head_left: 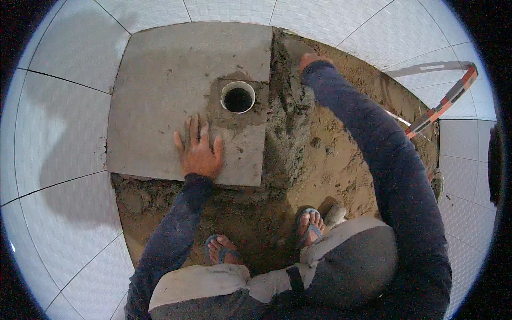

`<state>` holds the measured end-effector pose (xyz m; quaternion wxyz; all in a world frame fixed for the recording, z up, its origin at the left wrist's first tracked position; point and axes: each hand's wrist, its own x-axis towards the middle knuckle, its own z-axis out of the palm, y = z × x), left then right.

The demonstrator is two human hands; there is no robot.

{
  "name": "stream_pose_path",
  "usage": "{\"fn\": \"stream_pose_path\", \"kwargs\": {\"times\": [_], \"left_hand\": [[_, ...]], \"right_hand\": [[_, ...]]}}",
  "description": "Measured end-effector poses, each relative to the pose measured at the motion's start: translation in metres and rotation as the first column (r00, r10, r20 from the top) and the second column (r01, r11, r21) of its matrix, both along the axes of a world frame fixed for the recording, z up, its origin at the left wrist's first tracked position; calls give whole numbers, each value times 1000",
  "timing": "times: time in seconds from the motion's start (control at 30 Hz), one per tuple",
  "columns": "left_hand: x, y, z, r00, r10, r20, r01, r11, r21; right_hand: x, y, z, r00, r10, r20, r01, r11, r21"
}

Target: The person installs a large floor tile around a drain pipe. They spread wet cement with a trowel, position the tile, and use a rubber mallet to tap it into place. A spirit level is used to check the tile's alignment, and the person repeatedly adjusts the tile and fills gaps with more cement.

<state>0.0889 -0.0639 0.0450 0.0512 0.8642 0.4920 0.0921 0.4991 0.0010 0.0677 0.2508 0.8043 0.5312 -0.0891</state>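
Note:
My left hand (201, 152) lies flat, fingers spread, on a large grey floor tile (154, 106). A round white-rimmed drain pipe (238, 97) rises through a cut-out near the tile's right side. Beyond the tile's far right edge, my right hand (314, 60) is closed. It seems to grip a trowel (296, 49), whose grey blade blends into the wet mortar and whose handle is hidden by the fist. Dark, rough mortar (288, 112) runs along the tile's right edge.
Brown sand bed (341, 154) spreads to the right. An orange-and-grey spirit level (445, 101) leans near the right wall. White tiled walls (69, 138) enclose the floor. My sandalled feet stand on the sand, with a stone-like lump (335, 215) beside the right one.

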Motion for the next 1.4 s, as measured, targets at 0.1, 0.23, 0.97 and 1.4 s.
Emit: {"fn": "stream_pose_path", "kwargs": {"times": [0.1,0.23,0.97,1.4], "left_hand": [[-1,3,0,1000,-12,-21,12,1000,22],[1,5,-4,998,-11,67,9,1000,29],[6,3,-1,1000,-29,6,29,999,40],[7,1,1,999,-13,-37,13,1000,-4]], "right_hand": [[52,-1,-29,991,-24,-131,-3,979,-203],[84,-56,-48,989,133,-69,-142,977,-160],[29,-6,20,-638,-98,-764,491,712,-502],[39,6,-7,-820,-123,-559,334,691,-641]]}}
